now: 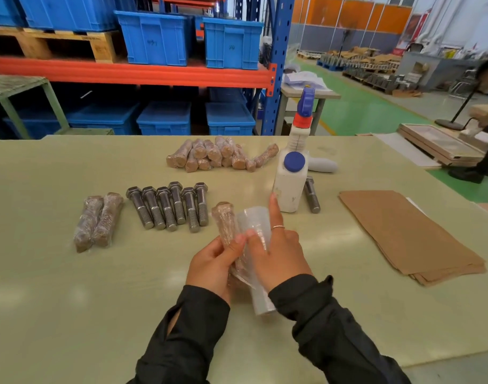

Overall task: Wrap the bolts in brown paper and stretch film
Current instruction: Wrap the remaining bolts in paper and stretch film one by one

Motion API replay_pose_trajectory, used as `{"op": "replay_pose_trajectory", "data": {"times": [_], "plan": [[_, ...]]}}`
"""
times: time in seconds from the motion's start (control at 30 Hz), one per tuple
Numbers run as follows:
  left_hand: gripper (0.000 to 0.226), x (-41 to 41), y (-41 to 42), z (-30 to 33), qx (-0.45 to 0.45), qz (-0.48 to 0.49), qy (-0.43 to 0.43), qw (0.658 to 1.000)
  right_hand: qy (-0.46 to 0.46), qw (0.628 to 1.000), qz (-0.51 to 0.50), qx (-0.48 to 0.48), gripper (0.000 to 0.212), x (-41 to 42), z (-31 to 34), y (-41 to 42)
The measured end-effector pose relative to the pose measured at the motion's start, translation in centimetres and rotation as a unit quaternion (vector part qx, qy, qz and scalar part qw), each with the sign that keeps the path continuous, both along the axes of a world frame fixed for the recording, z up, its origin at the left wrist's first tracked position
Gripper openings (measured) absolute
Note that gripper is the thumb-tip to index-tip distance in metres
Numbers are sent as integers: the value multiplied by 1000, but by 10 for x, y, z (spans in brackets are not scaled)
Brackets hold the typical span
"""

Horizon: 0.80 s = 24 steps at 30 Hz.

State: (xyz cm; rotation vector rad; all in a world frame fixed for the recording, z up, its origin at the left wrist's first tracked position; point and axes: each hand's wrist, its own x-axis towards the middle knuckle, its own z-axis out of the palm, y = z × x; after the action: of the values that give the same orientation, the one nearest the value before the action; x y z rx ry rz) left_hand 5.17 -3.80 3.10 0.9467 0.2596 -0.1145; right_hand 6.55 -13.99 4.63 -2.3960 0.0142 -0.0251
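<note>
Right now, sweeping from my left across the table [57, 286], I see two finished wrapped bolts [97, 221] lying side by side at about nine o'clock from my hands, then a row of six bare bolts [169, 206] at roughly eleven o'clock, heads away from me and threads toward me. Farther back, near twelve o'clock, sits a pile of wrapped bolts [220, 156].

My left hand [212, 266] grips the lower end of the bolt in progress [226, 223], fingers curled round it; it is already in brown paper with film over it. Its long axis runs from about six o'clock at my palm up to about twelve, head end away from me, tilted slightly left.

Touching it on its right is the stretch film roll [260, 299], its axis nearly parallel to the bolt. My right hand [278, 253] holds the roll, thumb pressing film near the bolt, index finger pointing up. The bolt lies at nine o'clock from my right fingers, so I judge the next turn of film must pass leftward round the bolt, with the left hand nearer and steadying.

At one o'clock stands a white spray bottle [291, 181] with one more bare bolt [312, 195] behind it, and at three o'clock a stack of brown paper sheets [409, 234].
</note>
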Motion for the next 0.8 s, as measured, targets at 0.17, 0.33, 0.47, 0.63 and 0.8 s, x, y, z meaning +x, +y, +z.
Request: {"op": "replay_pose_trajectory", "data": {"times": [0.17, 0.33, 0.47, 0.63, 0.8], "plan": [[53, -2, 2, 4, 16, 24, 18, 999, 122, 973, -9, 198, 57, 1, -12, -11], [20, -1, 3, 8, 4, 25, 16, 1000, -22, 984, -15, 177, 55, 1, -4, -13], [33, -3, 3, 14, -44, 28, 9, 999, -128, 992, -6, -5, 56, 4, 11, -17], [38, -10, 2, 13, -93, -17, 4, 996, -132, 990, 13, -52, 52, 6, 7, -21], [34, -10, -11, 10, -194, -41, -3, 980, -133, 982, -20, -135, 55, 11, 1, -12]]}}
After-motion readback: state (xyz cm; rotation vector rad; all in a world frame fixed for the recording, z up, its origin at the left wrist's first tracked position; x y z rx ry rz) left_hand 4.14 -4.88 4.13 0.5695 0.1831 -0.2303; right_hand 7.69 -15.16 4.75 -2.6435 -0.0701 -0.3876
